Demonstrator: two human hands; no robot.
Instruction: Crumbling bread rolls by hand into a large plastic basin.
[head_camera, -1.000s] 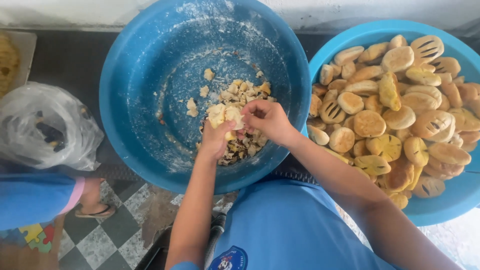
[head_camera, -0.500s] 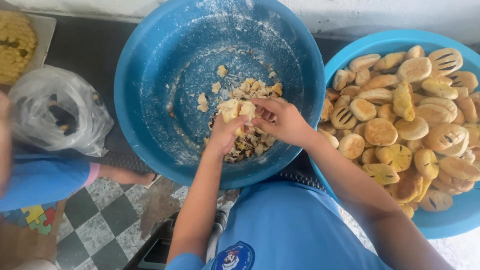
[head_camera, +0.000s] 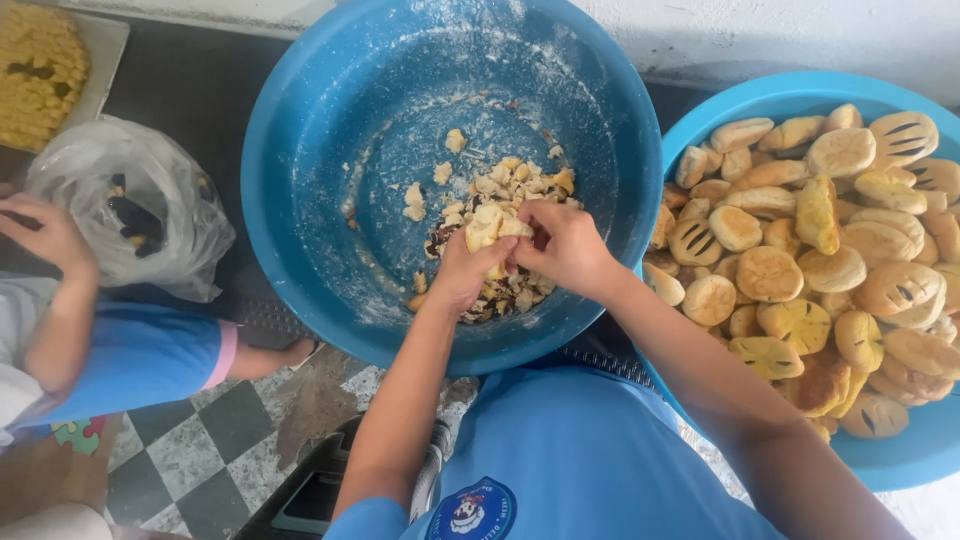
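Observation:
A large blue basin (head_camera: 300, 150) dusted with flour holds a heap of broken pastry crumbs (head_camera: 500, 190) with dark filling bits. Over that heap my left hand (head_camera: 462, 270) and my right hand (head_camera: 562, 245) meet, both gripping one pale pastry piece (head_camera: 490, 225) between the fingers. Several loose crumbs lie on the basin's floor to the left of the heap.
A second blue basin (head_camera: 900, 455) at the right is piled with whole baked pastries (head_camera: 800, 270). At the left another person's hand (head_camera: 45, 230) and blue-clad leg sit by a clear plastic bag (head_camera: 130, 200). A tray of yellow pieces (head_camera: 40, 60) lies top left. Checkered floor shows below.
The view has shifted so both basins sit further right. My hands stay together on the pastry piece over the heap. The other person's hand has come into view at the left.

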